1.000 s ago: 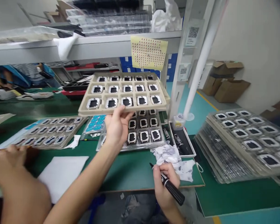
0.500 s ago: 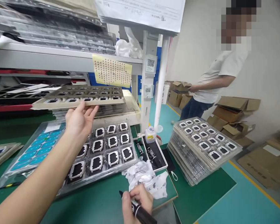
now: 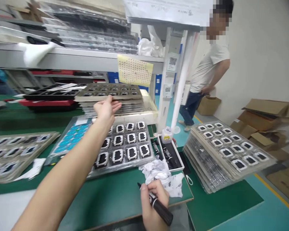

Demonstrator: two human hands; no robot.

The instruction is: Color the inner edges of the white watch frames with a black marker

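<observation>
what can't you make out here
Head view:
Left side of the clear tray: partly hidden behind the left forearm.
Whether the left hand grips the top tray: contact too small to tell.
Print on the white papers: too small, partly past the top edge.
Rest of the leftmost tray: cut off by the left edge.

Your left forearm (image 3: 69,166) partly covers the clear tray (image 3: 125,168). Bottom edge crops your right hand (image 3: 152,216). Paper stack (image 3: 163,12), top: cut off, print illegible.
</observation>
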